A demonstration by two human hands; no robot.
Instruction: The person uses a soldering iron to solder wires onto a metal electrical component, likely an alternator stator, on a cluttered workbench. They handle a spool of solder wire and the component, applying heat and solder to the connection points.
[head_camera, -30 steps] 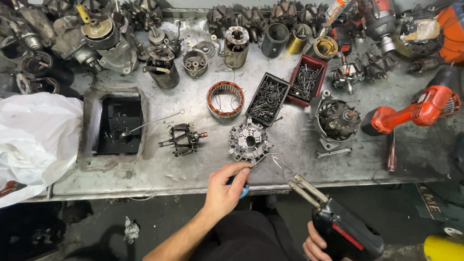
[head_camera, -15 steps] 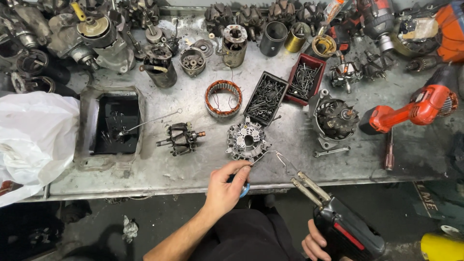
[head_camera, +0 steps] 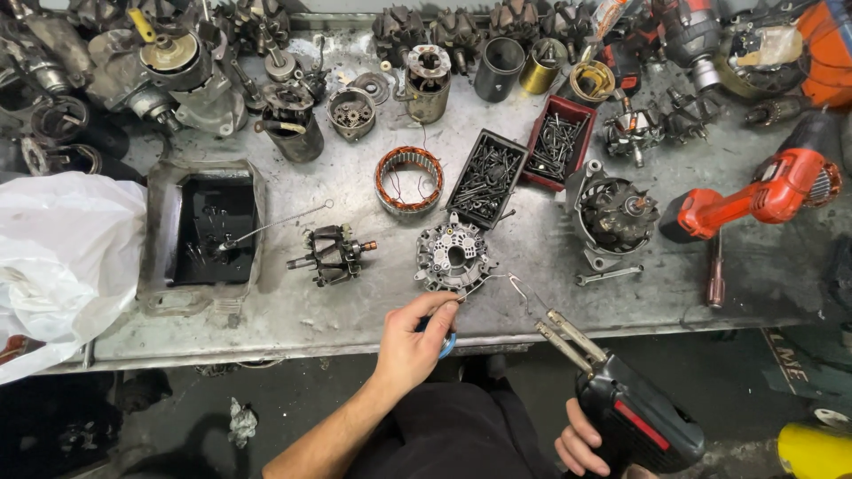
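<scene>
My left hand [head_camera: 411, 337] pinches a thin solder wire from a blue spool at the workbench's front edge, the wire end reaching toward a round grey rectifier plate [head_camera: 451, 255]. My right hand [head_camera: 581, 441] grips a black soldering gun [head_camera: 635, 417] with a red stripe below the bench edge. The gun's two metal prongs [head_camera: 568, 337] point up-left at a bent wire lead beside the plate. A small rotor [head_camera: 332, 255] lies left of the plate. A copper-wound stator ring [head_camera: 408, 180] sits behind it.
Black [head_camera: 487, 177] and red [head_camera: 556, 142] trays of screws stand mid-bench. An alternator housing [head_camera: 614, 215], a wrench [head_camera: 608, 276] and a red power tool [head_camera: 754, 200] are right. A metal pan [head_camera: 202, 232] and white plastic bag [head_camera: 58, 257] are left. Motor parts crowd the back.
The soldering gun's prongs have risen closer to the bent wire lead by the rectifier plate. My left hand has edged up toward the plate with the solder wire.
</scene>
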